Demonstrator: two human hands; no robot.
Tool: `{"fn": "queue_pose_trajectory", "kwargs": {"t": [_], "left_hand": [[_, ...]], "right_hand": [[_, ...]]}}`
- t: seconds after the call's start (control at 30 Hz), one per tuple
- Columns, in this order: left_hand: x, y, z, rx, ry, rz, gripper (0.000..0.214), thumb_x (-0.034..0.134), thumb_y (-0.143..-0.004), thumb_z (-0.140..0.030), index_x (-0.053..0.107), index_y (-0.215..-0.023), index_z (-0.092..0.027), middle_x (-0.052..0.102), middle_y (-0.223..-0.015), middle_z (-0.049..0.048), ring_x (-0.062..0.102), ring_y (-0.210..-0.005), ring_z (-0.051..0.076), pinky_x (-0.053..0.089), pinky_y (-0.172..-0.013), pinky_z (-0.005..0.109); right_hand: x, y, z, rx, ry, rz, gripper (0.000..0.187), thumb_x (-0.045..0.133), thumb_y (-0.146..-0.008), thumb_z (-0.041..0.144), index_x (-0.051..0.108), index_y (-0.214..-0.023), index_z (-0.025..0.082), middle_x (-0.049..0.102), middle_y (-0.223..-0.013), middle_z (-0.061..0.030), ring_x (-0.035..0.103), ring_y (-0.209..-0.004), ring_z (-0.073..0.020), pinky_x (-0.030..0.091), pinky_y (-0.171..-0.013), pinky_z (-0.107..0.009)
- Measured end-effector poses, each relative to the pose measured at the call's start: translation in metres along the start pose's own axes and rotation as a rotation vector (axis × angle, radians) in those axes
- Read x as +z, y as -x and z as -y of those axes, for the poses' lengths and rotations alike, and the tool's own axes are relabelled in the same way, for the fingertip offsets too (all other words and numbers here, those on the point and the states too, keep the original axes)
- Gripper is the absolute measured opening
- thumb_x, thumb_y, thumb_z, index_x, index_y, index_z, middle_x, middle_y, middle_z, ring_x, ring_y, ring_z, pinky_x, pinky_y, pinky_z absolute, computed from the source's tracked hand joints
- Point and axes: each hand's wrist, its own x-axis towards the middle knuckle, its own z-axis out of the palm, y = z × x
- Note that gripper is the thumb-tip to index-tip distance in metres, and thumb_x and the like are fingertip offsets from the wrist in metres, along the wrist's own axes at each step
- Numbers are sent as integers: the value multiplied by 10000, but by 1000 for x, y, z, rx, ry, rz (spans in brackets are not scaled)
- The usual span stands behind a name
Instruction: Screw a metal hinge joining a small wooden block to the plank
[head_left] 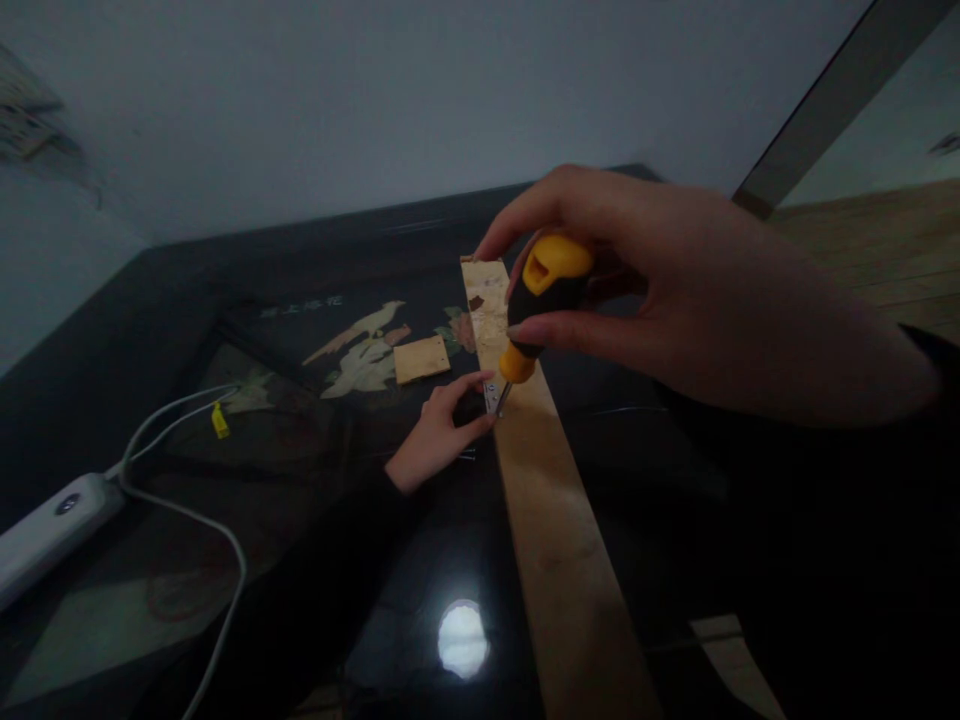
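My right hand (600,270) grips a yellow and black screwdriver (551,275) by its handle, its shaft pointing down. The tip meets a small metal hinge (492,394) at the left edge of a long wooden board (551,530). My left hand (442,428) pinches that hinge between thumb and forefinger, holding it against the board. Whether a screw sits under the screwdriver tip is too small to tell. A few thin screws (466,455) lie on the dark tabletop just beside my left wrist.
A small square wooden piece (421,360) with holes lies left of the board on the glossy black table (405,590). Farther left are a white power strip (60,525), its looping cable (217,525) and a yellow tag (220,420). A wall (360,110) rises behind the table.
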Motion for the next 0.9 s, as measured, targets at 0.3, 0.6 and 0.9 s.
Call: {"fn": "queue_pose_trajectory", "kwargs": {"t": [0.3,0.6,0.9], "left_hand": [[-1,2,-7,20,-72,-2,529,598,-800,-345,479,-1311,-280,572,-1252,52,498,-1168,246,324,-1058,461],[3,5,-11,55,-112,-57,571,596,-809,-369,433,-1332,-210,593,-1185,88,514,-1110,250,353,-1008,453],[7,2,7,160,108,-210,409,554,-838,-293,497,-1225,-173,583,-1112,96,558,-1025,205,427,-948,385]], "right_hand": [[-5,1,1,81,19,-90,351,667,-775,311,623,-1098,177,659,-1009,-46,620,-850,-173,485,-748,-288],[-10,3,2,118,-80,-189,224,686,-761,322,633,-905,157,671,-927,-60,623,-804,-157,513,-695,-263],[12,35,-44,459,-779,-427,256,731,-709,295,511,-788,190,716,-913,-49,669,-875,-197,564,-763,-378]]}}
